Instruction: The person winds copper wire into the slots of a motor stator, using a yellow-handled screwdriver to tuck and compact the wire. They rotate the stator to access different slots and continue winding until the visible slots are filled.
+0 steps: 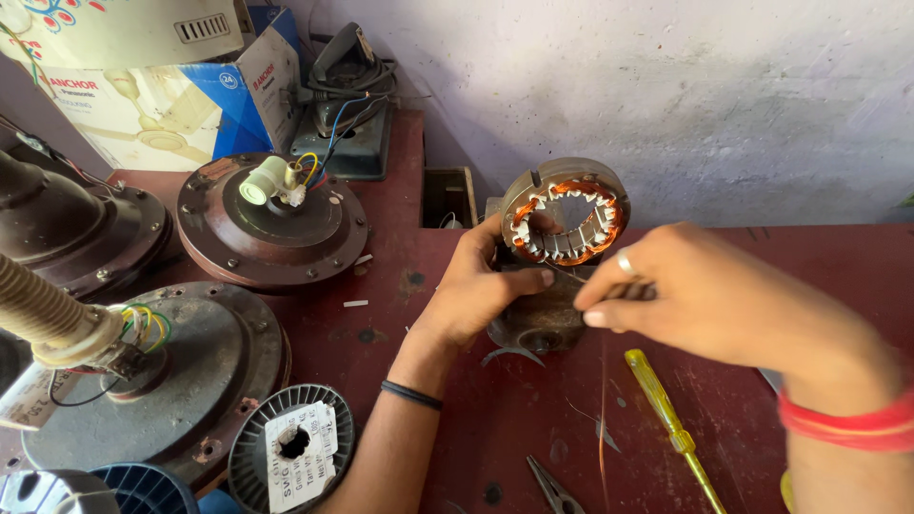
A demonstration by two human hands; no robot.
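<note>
A: Left hand (481, 286) fingers?
B: Clamped on the stator (566, 221), thumb laid across its lower front, other fingers curled behind the ring. Held upright on edge, open centre toward the camera.

A: Right hand (709, 300)?
B: Fingers (598, 312) pinched together just below and right of the stator. Thin strand seen between the fingertips, probably copper wire (602, 419); fine orange line trailing down from there over the bench (819, 266). Grip blurred, so not certain.

A: Stator detail?
B: Metal ring, copper windings around the inner slots, white slot liners. Resting on a dark rounded housing (538, 324) directly beneath.

A: Around the stator?
B: Yellow-handled screwdriver (671, 424) lying below and right. Pliers (552, 490) below, at the frame edge. Brown fan motor cover (271, 224) with white cap and coloured leads to the left. Larger grey motor (181, 381) further left and lower, black wire spool (290, 447) beside it. Cardboard boxes (162, 86) far upper left.
</note>
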